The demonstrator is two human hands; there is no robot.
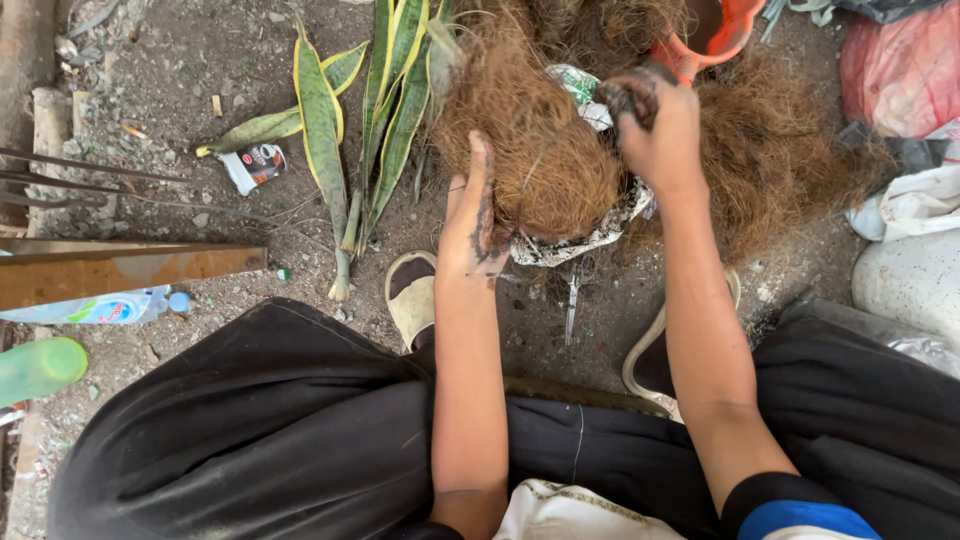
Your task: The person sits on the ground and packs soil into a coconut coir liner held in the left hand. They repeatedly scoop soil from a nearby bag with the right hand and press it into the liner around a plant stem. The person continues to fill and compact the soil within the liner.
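A: Where does the matted clump of brown coconut fibre (545, 150) sit?
B: Between both hands, left hand (472, 225) beside it, right hand (655, 125) on top.
A: And around it?
B: Long striped green-and-yellow leaves (375, 120) lie left; an orange plastic scoop (715, 35) lies behind.

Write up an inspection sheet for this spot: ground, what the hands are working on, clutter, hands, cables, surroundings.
Surface: bare dirt ground, gritty, with small debris.
Job's things: clump of brown fibre over a patterned cloth; more fibre heaped to its right.
Clutter: long green leaves, crushed wrapper, clear bottle, green bottle, plank, small metal tool.
Hands: left hand flat against the clump's side; right hand on its top, fingers soiled dark.
Cables: nothing seen; thin metal rods at left.
Surroundings: orange container, red bag, white sacks.
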